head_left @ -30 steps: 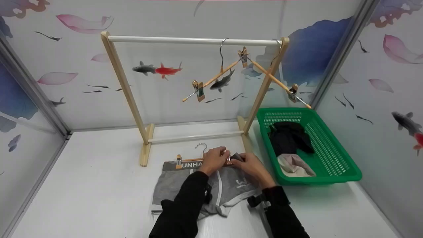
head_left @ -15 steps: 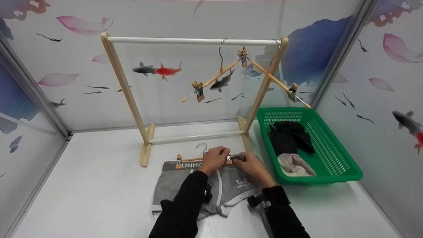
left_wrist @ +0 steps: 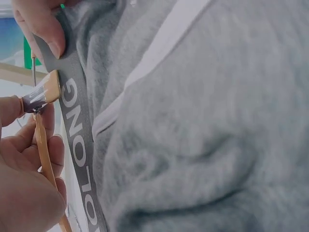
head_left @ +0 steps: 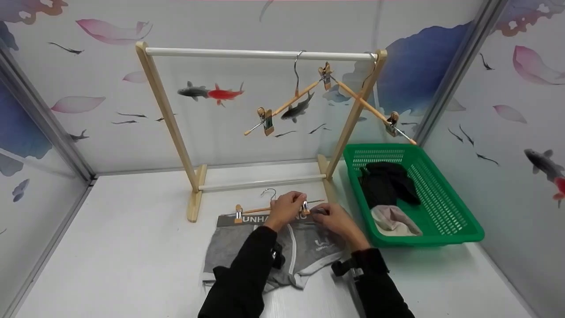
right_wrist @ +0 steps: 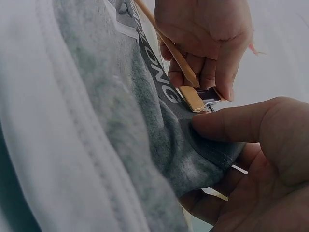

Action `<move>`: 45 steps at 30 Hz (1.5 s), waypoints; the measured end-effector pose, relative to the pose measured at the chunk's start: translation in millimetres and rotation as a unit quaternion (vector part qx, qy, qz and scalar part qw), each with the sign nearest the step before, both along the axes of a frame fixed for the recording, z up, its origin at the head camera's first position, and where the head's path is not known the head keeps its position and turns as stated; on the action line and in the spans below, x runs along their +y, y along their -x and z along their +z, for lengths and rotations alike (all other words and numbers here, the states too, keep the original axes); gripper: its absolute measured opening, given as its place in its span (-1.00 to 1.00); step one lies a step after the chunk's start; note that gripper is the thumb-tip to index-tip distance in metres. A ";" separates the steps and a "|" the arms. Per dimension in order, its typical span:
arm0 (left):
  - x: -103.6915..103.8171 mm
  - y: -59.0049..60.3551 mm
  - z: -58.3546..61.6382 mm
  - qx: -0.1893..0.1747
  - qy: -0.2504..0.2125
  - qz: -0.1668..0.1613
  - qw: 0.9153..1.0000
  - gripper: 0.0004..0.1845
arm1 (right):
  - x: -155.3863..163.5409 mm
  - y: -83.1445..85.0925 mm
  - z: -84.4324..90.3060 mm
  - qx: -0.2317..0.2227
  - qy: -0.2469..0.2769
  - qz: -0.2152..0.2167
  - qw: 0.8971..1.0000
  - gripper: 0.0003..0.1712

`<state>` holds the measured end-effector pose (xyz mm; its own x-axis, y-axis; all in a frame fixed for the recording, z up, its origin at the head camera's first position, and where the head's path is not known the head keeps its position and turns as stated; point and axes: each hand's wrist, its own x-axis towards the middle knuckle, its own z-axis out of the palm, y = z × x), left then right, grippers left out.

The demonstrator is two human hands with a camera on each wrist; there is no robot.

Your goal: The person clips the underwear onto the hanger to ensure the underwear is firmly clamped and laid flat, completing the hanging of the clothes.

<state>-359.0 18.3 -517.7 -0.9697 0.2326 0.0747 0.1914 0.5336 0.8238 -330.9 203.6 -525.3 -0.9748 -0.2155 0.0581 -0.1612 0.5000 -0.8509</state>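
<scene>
Grey briefs lie flat on the white table, and a wooden clip hanger lies along their dark waistband. The hanger's left clip sits on the waistband. My left hand pinches the right clip. In the left wrist view this clip touches the waistband's edge. Just to the right, my right hand pinches the waistband's right end. In the right wrist view its thumb presses the fabric right beside the clip.
A wooden drying rack stands behind the briefs. Two empty clip hangers hang tilted on its right half. A green basket at the right holds a dark garment and a pale one. Patterned walls enclose the table.
My right hand has lowered the waistband's end from a raised fold to the clip. My left hand and the clip have shifted slightly away from me.
</scene>
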 end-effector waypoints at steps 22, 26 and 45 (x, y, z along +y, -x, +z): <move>-3.6 1.4 3.5 -0.008 -0.059 0.020 0.998 -0.63 | 3.6 3.7 -0.6 -0.030 0.013 0.040 0.999 -0.80; -2.8 2.7 4.5 -0.005 -0.083 0.036 0.996 -0.66 | 3.3 4.5 -0.4 -0.041 0.033 0.026 0.998 -0.79; -0.9 -0.1 7.2 -0.004 -0.076 0.050 0.996 -0.70 | 2.4 4.3 2.1 -0.002 0.051 -0.011 0.999 -0.76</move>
<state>-358.9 17.4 -510.5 -0.9881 0.1216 0.0942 0.1371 0.4190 0.8976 -335.3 206.1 -523.2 -0.9793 -0.1880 0.0751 -0.1484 0.4144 -0.8979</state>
